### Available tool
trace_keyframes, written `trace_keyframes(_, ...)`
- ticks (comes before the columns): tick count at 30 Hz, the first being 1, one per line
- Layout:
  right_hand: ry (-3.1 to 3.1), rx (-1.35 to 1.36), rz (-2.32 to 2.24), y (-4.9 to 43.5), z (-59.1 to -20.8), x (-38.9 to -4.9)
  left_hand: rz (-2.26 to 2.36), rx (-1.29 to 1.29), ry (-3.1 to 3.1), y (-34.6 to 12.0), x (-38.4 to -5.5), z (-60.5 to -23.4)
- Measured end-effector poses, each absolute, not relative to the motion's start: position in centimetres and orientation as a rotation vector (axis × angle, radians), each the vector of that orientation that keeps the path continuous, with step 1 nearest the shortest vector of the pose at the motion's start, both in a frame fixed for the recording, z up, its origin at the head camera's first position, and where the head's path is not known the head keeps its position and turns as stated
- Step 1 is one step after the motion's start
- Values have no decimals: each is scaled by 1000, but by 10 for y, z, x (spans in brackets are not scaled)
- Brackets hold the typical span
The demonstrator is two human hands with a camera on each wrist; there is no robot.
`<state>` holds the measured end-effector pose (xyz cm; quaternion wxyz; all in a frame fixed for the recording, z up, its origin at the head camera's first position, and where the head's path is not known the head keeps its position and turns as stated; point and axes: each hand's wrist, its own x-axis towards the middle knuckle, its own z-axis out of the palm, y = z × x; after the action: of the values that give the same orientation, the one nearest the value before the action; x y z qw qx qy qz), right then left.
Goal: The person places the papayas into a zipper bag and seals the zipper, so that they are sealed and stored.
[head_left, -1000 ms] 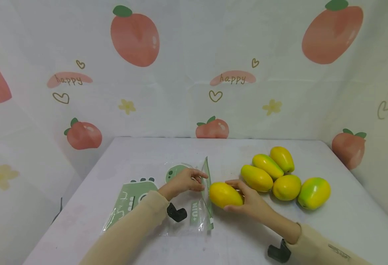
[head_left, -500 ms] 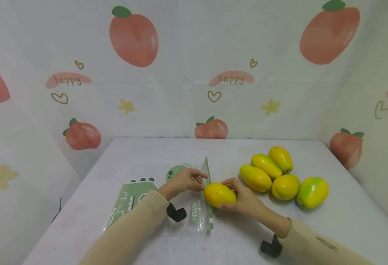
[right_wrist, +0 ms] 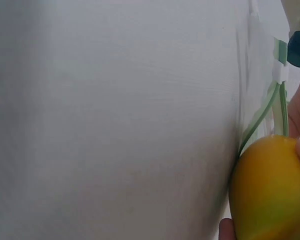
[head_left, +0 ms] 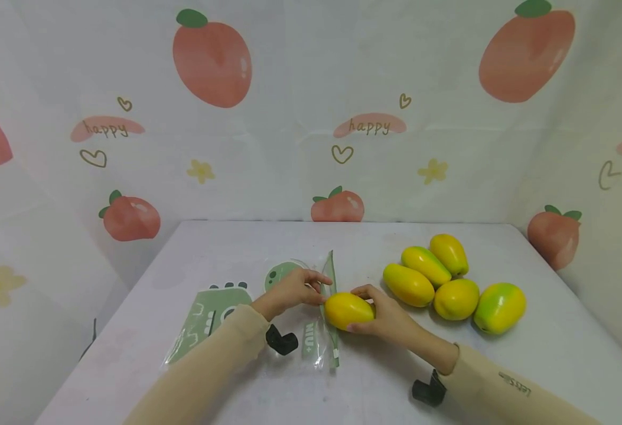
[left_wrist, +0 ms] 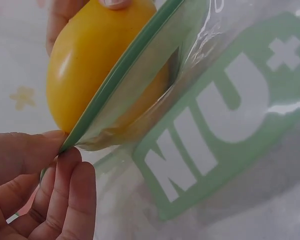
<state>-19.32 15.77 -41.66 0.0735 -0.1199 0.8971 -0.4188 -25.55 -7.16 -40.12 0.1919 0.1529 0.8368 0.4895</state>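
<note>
A clear zip bag (head_left: pixel 309 348) with green dinosaur print lies flat on the table, its green-edged mouth facing right. My left hand (head_left: pixel 296 289) pinches the upper edge of that mouth between thumb and fingers; the left wrist view shows the green rim (left_wrist: pixel 121 67) lifted and the mouth parted. My right hand (head_left: pixel 393 319) grips a yellow mango (head_left: pixel 347 311) from its right side. The mango's left end is right at the bag's mouth, and in the left wrist view it overlaps the rim. In the right wrist view the mango (right_wrist: pixel 270 190) has a greenish patch.
Several more yellow-green mangoes (head_left: pixel 456 299) lie in a group on the right of the white table (head_left: pixel 374 389). A fruit-printed cloth (head_left: pixel 268 147) hangs behind the table and at its sides. Black wrist mounts (head_left: pixel 429 388) hang under both sleeves.
My right hand has carried the mango leftward, up to the bag's mouth. My left hand stays at the rim with its pinch held.
</note>
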Motion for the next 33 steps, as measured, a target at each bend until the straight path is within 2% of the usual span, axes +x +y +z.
trace_keyframes(20,2678,-442,-1174,162,-410,-196,1397,382,2330,-73,-255,-394)
trace_keyframes(33,2688,-332,-1223,158,-409,-199,1428,435,2323,-73,-254,-389)
